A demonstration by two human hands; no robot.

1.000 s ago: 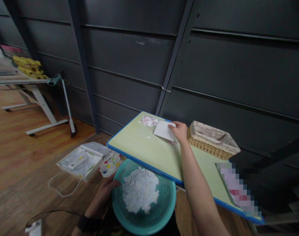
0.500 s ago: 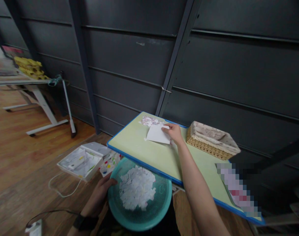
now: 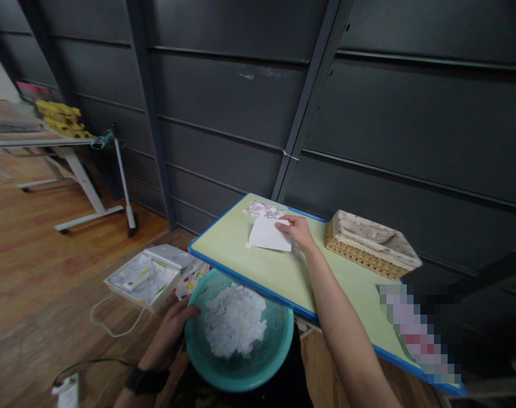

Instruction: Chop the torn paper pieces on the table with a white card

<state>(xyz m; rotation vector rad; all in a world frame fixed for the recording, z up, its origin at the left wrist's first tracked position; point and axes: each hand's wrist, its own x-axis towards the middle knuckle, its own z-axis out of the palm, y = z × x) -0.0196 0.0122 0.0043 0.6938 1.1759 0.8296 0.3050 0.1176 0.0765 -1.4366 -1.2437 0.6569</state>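
My right hand (image 3: 299,231) reaches out over the pale green board with a blue rim (image 3: 241,252) and grips a white card (image 3: 269,234) that rests edge-down on the board. Just beyond the card lies a small heap of torn paper scraps (image 3: 263,209) at the board's far corner. My left hand (image 3: 173,330) holds the left rim of a teal plastic basin (image 3: 278,345) under the board's near edge. The basin holds a pile of white paper scraps (image 3: 233,321).
A wicker basket with cloth lining (image 3: 371,242) sits on the board to the right of my hand. On the wooden floor at left lie an open white case (image 3: 142,277), a paint palette (image 3: 188,282) and a cable (image 3: 109,323). A dark panelled wall stands behind; a white-legged table (image 3: 73,170) stands far left.
My right hand has slid the white card leftward along the board, closer to the scrap heap. The basin in my left hand has shifted slightly left and down.
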